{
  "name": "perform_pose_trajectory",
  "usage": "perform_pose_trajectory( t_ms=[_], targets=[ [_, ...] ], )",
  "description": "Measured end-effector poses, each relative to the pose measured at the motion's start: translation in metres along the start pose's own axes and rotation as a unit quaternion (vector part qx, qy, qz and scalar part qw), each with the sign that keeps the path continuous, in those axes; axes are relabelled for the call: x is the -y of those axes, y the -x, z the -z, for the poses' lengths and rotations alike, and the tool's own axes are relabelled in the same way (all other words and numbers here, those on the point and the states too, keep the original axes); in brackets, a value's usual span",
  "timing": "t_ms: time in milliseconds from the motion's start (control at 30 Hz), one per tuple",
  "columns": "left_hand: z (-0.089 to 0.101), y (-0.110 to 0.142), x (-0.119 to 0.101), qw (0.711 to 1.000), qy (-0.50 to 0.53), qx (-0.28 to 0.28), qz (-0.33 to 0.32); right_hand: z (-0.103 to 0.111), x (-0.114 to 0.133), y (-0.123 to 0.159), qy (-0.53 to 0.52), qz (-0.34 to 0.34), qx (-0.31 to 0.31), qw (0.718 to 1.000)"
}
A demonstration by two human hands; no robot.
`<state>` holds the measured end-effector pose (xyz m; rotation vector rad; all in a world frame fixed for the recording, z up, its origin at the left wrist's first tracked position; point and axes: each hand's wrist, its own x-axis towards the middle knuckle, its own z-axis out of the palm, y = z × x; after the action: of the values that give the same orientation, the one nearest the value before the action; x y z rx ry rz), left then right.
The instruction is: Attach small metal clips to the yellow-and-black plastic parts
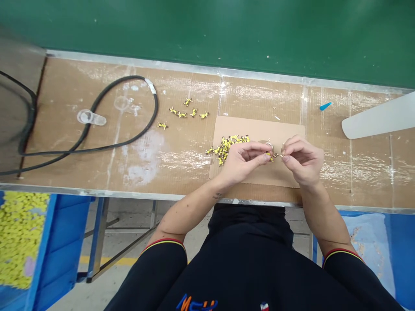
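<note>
My left hand (pixel 246 159) pinches a small yellow figurine (pixel 271 156) with dark ends, above a flat cardboard sheet (pixel 259 179). Close beside it, my right hand (pixel 301 159) has thumb and forefinger pressed together at the figurine's right end, on a tiny pale part too small to name. Left of my left hand lies a pile of similar yellow figurines (pixel 227 147), partly covered by the hand. Several more loose figurines (pixel 182 115) are scattered on the bench farther left.
A black cable (pixel 106 89) loops over the bench's left side near a clear plastic piece (pixel 92 117). At right are a blue pointed piece (pixel 325 106) and a white rounded object (pixel 379 115). A blue crate (pixel 58 242) of yellow pieces stands below left.
</note>
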<state>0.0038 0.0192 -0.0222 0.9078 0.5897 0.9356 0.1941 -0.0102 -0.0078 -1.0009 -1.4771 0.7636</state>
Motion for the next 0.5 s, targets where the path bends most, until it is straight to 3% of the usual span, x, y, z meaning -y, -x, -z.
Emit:
perform_pose_trajectory(
  t_ms=[233, 500],
  targets=[
    [-0.0051, 0.0029, 0.0043, 0.999, 0.030, 0.011, -0.014, -0.0033, -0.0013, 0.0040, -0.036, -0.013, 0.026, 0.999],
    [-0.0047, 0.0035, 0.0039, 0.998, -0.011, 0.011, -0.058, -0.0049, 0.0001, 0.0025, -0.027, 0.008, 0.044, 0.999]
  ],
)
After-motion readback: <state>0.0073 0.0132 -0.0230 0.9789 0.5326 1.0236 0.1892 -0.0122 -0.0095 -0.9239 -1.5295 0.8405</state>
